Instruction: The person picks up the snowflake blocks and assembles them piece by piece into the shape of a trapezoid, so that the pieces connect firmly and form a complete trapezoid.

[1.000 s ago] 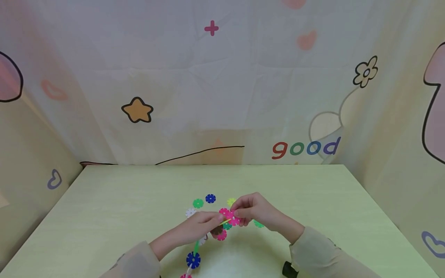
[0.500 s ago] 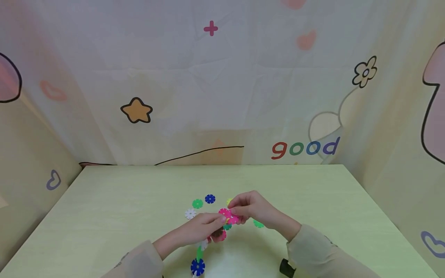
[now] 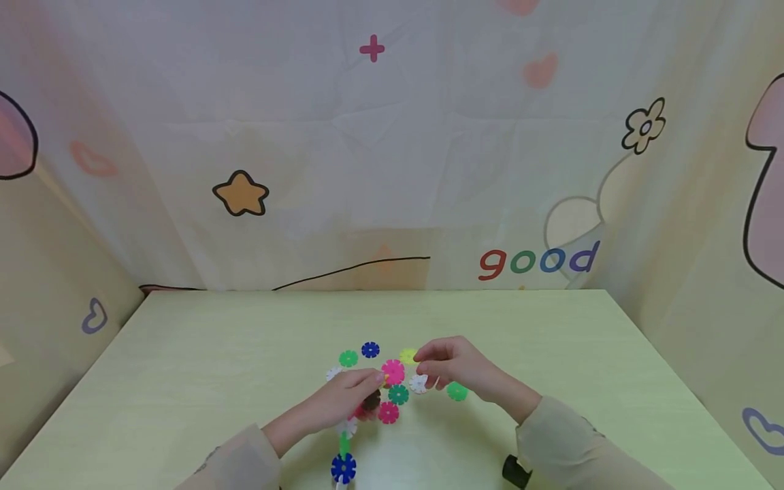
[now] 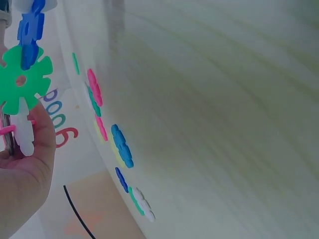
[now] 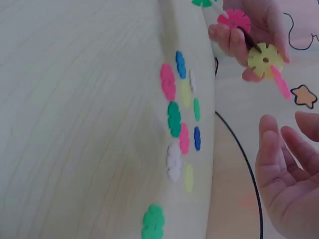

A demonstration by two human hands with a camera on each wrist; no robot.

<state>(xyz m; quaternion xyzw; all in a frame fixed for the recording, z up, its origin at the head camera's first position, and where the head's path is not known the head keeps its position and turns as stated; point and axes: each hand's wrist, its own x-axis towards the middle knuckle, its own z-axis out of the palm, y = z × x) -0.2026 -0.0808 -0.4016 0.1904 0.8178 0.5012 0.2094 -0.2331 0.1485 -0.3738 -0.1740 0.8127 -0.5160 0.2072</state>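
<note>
A chain of slotted plastic flower discs hangs from my left hand (image 3: 343,403), which pinches it above the table. In the right wrist view a pink disc (image 5: 281,83) sits slotted into a yellow disc (image 5: 258,61) at the chain's upper end, with a dark disc between the yellow one and another pink disc (image 5: 235,20). Lower down, the left wrist view has a white disc (image 4: 24,133), a green disc (image 4: 30,79) and a blue disc (image 4: 30,32) joined in line. My right hand (image 3: 465,374) hovers to the right, fingers loosely bent, holding nothing.
Several loose discs lie on the table (image 3: 245,340) beyond and below the hands, among them a blue one (image 3: 370,350), a teal one (image 3: 398,395), a white one (image 3: 418,384) and a green one (image 3: 456,391). A printed curtain (image 3: 306,156) stands behind the table.
My right hand has let go of the pink disc, which stays on the chain, and has moved off to the right. My left hand has shifted slightly left with the chain.
</note>
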